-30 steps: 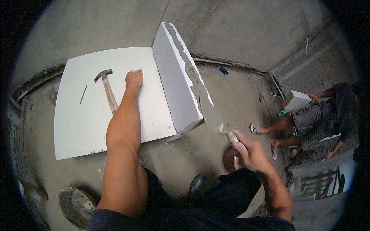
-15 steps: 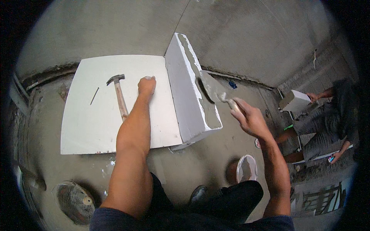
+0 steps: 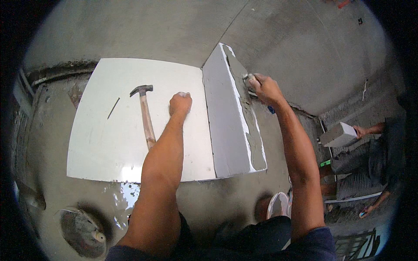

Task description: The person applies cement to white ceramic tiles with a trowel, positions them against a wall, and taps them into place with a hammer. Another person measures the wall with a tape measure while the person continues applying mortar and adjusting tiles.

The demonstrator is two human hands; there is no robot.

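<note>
A white board (image 3: 96, 143) lies flat before me, and my left hand (image 3: 180, 105) is closed in a fist on it. A whitish spot shows at the fist; whether anything is inside is hidden. Along the board's right side a long pale block (image 3: 224, 117) stands on edge, its top coated with wet grey mortar (image 3: 236, 67). My right hand (image 3: 266, 90) grips a trowel by its handle (image 3: 251, 78), close to the far part of that top; the blade is mostly hidden. A claw hammer (image 3: 146, 117) and a nail (image 3: 113, 108) rest on the board, left of my fist.
Grey plastered walls (image 3: 152, 30) meet in a corner beyond the board. A dark round basin (image 3: 82, 232) sits at lower left, and a bucket (image 3: 277, 205) stands by my knee. At right, another person (image 3: 370, 152) holds a pale block (image 3: 338, 135).
My right hand has moved the trowel forward along the block toward its far end. Grey mortar now covers more of the top. My left fist stays on the board; the view has shifted slightly.
</note>
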